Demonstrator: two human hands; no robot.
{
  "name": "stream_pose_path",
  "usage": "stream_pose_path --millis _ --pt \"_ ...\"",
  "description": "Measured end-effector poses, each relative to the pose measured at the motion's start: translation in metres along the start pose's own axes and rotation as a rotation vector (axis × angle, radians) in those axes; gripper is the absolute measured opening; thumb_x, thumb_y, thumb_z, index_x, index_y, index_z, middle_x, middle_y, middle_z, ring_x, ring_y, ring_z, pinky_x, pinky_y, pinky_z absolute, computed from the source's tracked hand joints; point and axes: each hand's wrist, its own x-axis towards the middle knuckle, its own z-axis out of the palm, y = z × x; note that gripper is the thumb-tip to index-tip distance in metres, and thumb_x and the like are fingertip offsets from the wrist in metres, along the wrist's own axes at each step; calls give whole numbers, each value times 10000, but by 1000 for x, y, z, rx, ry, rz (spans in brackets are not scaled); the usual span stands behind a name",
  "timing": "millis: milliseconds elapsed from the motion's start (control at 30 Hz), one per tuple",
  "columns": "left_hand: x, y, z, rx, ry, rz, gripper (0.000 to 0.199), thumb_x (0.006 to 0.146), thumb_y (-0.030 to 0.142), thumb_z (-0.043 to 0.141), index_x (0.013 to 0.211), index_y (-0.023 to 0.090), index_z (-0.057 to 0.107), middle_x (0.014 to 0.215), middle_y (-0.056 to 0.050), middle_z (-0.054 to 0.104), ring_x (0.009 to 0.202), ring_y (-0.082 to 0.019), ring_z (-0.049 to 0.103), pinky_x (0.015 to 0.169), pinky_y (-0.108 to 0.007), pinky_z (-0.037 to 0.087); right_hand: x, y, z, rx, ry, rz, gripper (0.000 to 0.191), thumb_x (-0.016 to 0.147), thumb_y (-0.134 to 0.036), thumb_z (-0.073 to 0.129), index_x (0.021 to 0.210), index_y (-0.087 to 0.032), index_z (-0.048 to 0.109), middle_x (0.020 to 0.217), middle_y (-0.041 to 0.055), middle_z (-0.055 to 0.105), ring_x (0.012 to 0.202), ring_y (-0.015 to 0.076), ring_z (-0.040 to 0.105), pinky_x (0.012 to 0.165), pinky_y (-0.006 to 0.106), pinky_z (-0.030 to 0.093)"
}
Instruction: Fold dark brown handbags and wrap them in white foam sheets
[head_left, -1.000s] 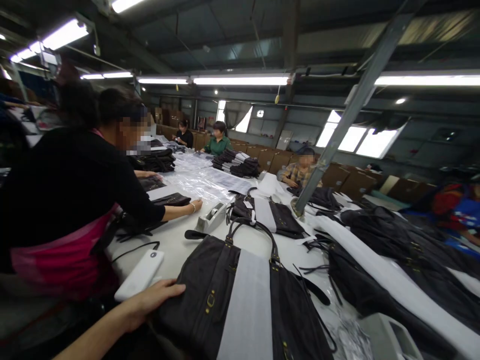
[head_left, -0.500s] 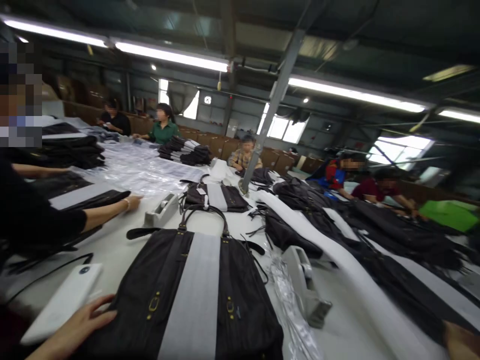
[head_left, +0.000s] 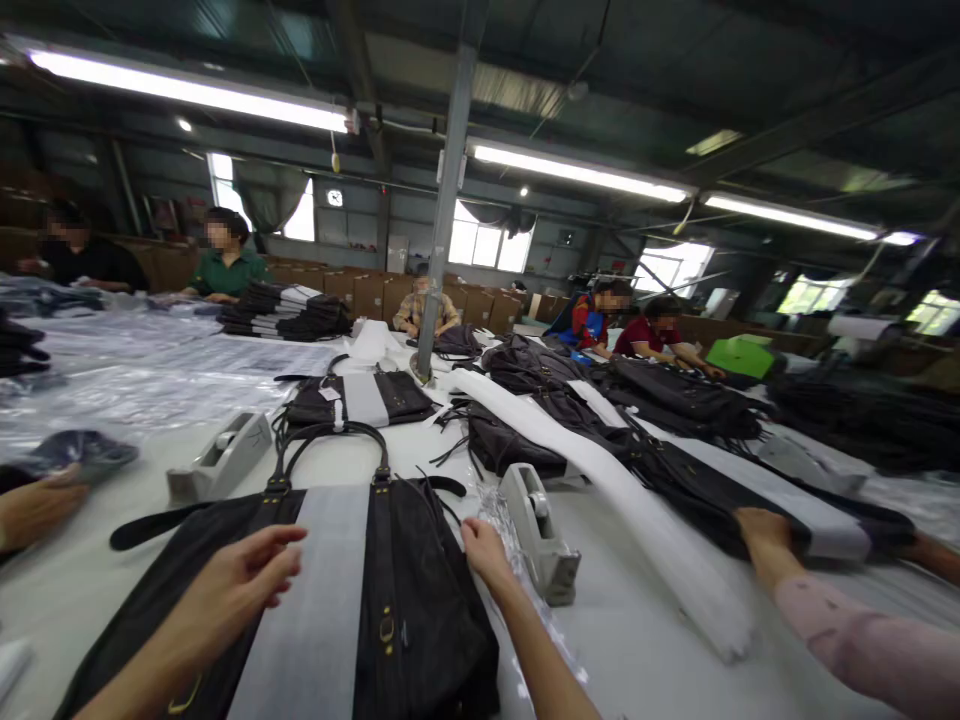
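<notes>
A dark handbag (head_left: 427,590) lies flat in front of me with its two handles pointing away. A pale paper strip (head_left: 315,590) runs down its middle. Over the bag's left half, beside the strip, is my left hand (head_left: 232,580), fingers apart and holding nothing. My right hand (head_left: 487,552) is at the bag's upper right edge with its fingers curled closed. A thin dark strap reaches its fingertips; whether they grip it is hidden.
Two grey tape dispensers (head_left: 536,540) stand on the white table, one either side of the bag. Behind lies another handbag (head_left: 405,397) near a metal post (head_left: 442,220). A co-worker's pink sleeve (head_left: 862,630) reaches in from the right, another's hand (head_left: 41,508) from the left.
The view has swung right. My left hand has moved from the bag's left edge to above it. My right hand has come to its right edge. The phone has left view.
</notes>
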Motion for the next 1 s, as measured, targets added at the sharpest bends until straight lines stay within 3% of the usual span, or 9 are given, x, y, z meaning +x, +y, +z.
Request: stream_pose_path --millis 100,167,300,433,533,700,800,900,1000 --pt "28 30 84 125 -106 26 497 831 520 571 1117 113 590 922 -95 659 804 -224 642 677 -353 554 -2 11 18 -28 -36 -8 230 752 -203 496 765 -137 716 694 54 678 705 187 608 690 263 424" --pt "45 35 126 168 -129 40 393 877 435 560 1127 131 578 1051 -80 624 898 -212 621 759 -370 544 -8 16 23 -24 -44 -32 247 770 -218 503 862 -163 725 794 59 704 764 195 622 726 266 425" --pt "68 29 171 217 -158 50 354 871 367 596 1150 152 566 1158 -74 575 1019 -235 583 838 -385 519 -15 28 19 221 -88 -72 236 768 -235 530 891 -218 731 935 41 716 945 221 616 862 292 411" --pt "84 17 183 277 -167 57 361 876 354 592 1172 153 550 1169 -93 569 1014 -218 584 840 -391 518 -8 46 11 424 -96 49 236 747 -303 554 858 -176 718 844 57 710 831 232 641 779 332 468" --pt "97 10 178 321 -160 73 321 888 374 567 1123 156 567 1111 -65 592 955 -197 594 814 -384 519 -2 55 5 573 -43 151 361 772 -372 529 1010 -134 661 941 107 695 855 227 651 753 337 495" --pt "118 4 166 357 -160 119 218 808 307 580 663 145 574 660 -6 556 653 -165 536 662 -309 436 2 36 2 898 -65 192 428 793 -403 547 1145 -160 569 1151 122 642 1033 186 630 881 306 479" --pt "128 4 168 325 -177 140 214 718 261 542 526 179 492 560 9 504 592 -165 508 593 -282 383 2 11 25 1114 -209 185 370 720 -329 641 1053 -172 608 1077 92 673 1031 195 625 907 330 465" --pt "133 1 171 278 -191 129 142 650 245 471 523 187 497 531 13 502 550 -162 501 543 -266 361 2 -3 60 1128 -356 154 371 549 -175 730 912 -174 653 943 60 703 965 229 637 862 350 486" --pt "132 -6 169 227 -184 95 137 619 272 430 557 187 518 517 14 504 529 -167 505 506 -257 357 3 5 86 1148 -297 222 377 506 -128 709 875 -175 644 902 63 699 906 244 651 787 355 517"
